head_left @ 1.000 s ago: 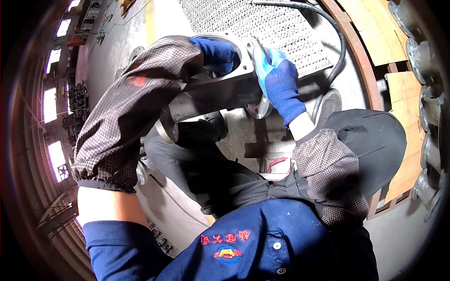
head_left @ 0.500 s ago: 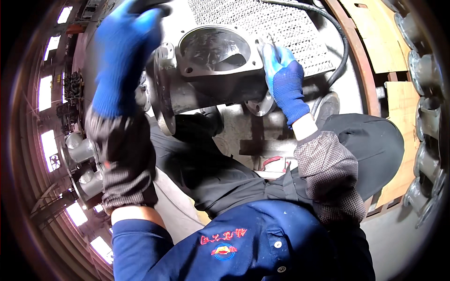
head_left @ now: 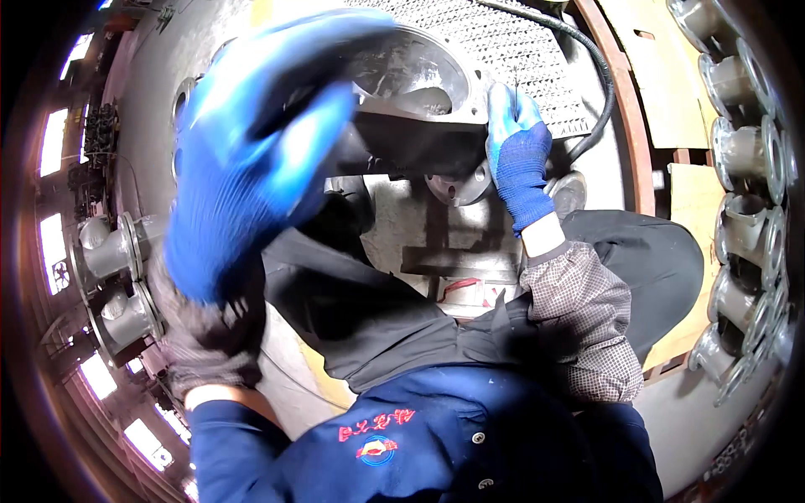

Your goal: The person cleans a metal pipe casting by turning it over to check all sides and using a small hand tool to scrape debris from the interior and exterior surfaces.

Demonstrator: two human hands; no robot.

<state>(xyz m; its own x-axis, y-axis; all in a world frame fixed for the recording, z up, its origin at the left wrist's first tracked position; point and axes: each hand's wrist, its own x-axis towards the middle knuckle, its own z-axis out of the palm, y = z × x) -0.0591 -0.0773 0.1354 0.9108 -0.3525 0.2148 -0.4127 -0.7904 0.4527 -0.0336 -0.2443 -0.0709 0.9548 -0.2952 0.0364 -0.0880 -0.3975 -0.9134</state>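
In front of me stands a grey cast-metal valve body (head_left: 419, 144) with a square top flange, bolt holes and a wide round bore facing up. A round flange (head_left: 461, 188) shows below it. My right hand (head_left: 518, 138), in a blue glove, grips the right edge of the square flange. My left hand (head_left: 260, 142), gloved too, is raised high over the casting's left part and hides it. Its fingers are curved and smeared by motion, so whether they hold anything cannot be made out.
A bumpy-patterned metal plate (head_left: 511, 63) lies behind the casting, with a black hose (head_left: 605, 80) curving past it. Flanged pipe pieces (head_left: 742, 155) line the right side; more flanged castings (head_left: 109, 251) stand at left. A red-handled tool (head_left: 459, 287) lies low between my legs.
My left hand has swept down and nearer the camera, now covering the casting's left side. My right hand stays on the flange edge. The whole view has shifted slightly.
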